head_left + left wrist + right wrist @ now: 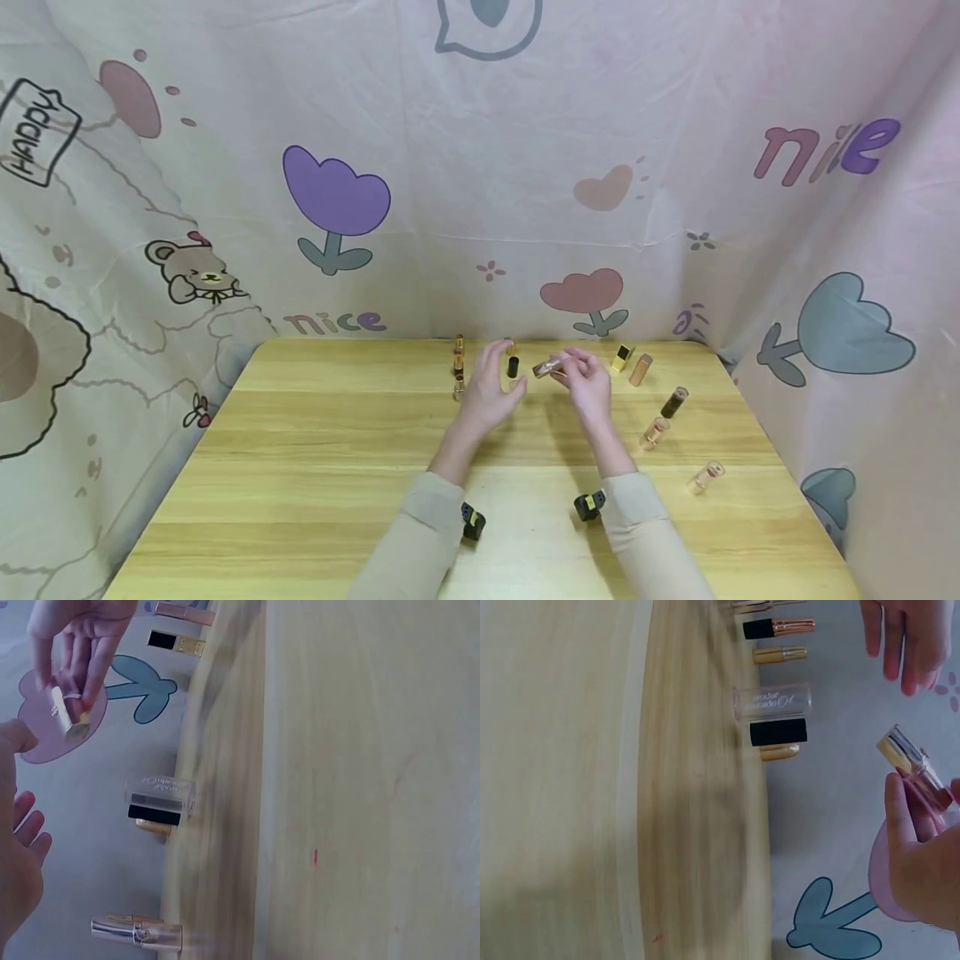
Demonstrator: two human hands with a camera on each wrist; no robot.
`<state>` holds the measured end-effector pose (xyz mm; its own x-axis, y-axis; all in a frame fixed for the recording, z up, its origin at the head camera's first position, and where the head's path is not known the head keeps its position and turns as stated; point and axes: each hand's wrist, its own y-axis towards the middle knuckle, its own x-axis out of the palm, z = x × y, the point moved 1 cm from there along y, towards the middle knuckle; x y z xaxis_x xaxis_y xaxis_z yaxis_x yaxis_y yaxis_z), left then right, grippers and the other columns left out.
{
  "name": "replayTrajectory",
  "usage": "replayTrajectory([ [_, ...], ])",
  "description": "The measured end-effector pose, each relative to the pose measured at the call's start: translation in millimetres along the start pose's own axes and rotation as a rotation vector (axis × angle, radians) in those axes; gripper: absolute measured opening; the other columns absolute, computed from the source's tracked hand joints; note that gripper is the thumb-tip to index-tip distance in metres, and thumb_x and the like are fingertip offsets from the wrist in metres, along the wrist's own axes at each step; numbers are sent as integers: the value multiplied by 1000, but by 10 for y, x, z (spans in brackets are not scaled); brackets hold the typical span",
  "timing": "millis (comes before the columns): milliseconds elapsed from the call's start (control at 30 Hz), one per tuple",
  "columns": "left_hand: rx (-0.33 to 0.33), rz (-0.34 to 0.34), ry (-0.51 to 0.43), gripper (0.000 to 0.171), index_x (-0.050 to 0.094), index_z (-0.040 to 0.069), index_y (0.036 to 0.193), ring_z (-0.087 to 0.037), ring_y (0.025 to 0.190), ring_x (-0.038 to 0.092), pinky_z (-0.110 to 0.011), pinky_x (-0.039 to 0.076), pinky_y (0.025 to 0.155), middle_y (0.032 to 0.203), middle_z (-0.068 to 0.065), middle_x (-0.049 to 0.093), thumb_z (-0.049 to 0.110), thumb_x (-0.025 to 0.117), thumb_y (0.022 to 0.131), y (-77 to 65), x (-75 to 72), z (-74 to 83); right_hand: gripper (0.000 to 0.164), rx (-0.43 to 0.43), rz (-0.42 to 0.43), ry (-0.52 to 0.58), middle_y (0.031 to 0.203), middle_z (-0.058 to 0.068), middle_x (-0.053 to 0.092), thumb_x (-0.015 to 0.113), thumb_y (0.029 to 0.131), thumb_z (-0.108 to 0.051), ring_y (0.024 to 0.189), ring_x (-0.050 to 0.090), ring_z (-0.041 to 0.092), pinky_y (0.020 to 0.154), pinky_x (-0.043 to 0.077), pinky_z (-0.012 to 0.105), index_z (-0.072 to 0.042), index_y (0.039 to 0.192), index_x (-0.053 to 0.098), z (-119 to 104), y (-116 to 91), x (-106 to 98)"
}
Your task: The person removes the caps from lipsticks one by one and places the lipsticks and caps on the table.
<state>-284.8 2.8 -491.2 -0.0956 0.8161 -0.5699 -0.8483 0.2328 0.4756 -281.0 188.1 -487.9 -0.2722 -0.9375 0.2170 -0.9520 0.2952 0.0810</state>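
Observation:
My right hand pinches a shiny lipstick tube above the table, tilted, with its gold-and-clear end pointing left. In the right wrist view the tube shows a pinkish, see-through body between thumb and fingers. My left hand hovers to its left, thumb and fingers apart, holding nothing. Beyond the left hand, a black lipstick stands with a clear lettered tube and a gold lipstick close by.
Left of the hands, several gold-toned lipsticks stand in a column. To the right stand a gold-and-black lipstick, a tan one, a dark one and clear pinkish ones. A printed cloth hangs behind the wooden table.

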Motion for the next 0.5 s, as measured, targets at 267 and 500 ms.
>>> replayTrajectory([
  [267, 13, -62, 6, 59, 50, 3, 145, -33, 136, 51, -46, 43, 117, 147, -16, 52, 11, 76, 92, -38, 64, 41, 36, 13, -26, -37, 115, 27, 71, 71, 98, -9, 87, 75, 13, 89, 62, 31, 11, 125, 57, -1, -68, 51],
  [500, 35, -69, -3, 50, 56, 2, 138, -30, 119, 62, -40, 55, 106, 133, -13, 59, 8, 76, 92, -47, 102, 35, 32, 20, -27, 22, 100, 10, 70, 73, 96, -5, 84, 73, 14, 87, 63, 31, 10, 120, 59, -4, -134, 98],
])
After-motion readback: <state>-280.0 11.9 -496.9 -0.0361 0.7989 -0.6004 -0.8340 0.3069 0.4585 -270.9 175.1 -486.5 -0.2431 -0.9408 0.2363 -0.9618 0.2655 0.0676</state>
